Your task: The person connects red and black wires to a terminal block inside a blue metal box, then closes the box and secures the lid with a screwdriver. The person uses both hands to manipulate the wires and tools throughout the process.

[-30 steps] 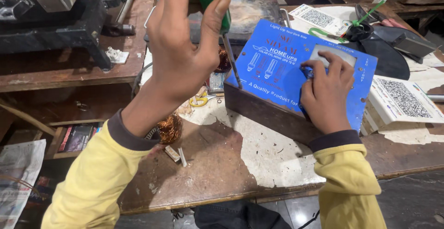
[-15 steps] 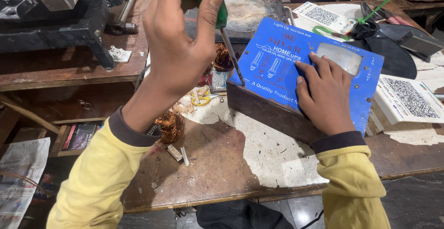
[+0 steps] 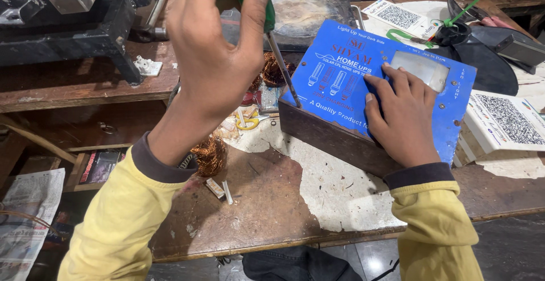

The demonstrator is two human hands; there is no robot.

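Your left hand (image 3: 213,59) grips the green-handled screwdriver (image 3: 267,28), tip at the blue panel (image 3: 363,88) corner; your right hand (image 3: 400,113) presses flat, fingers open. Next: seat the tip squarely.

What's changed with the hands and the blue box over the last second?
The right hand slid from beside the box's window down onto the middle of the blue panel. The left hand keeps the green-handled screwdriver upright, its tip at the panel's left corner. The box and the worn workbench look unmoved.
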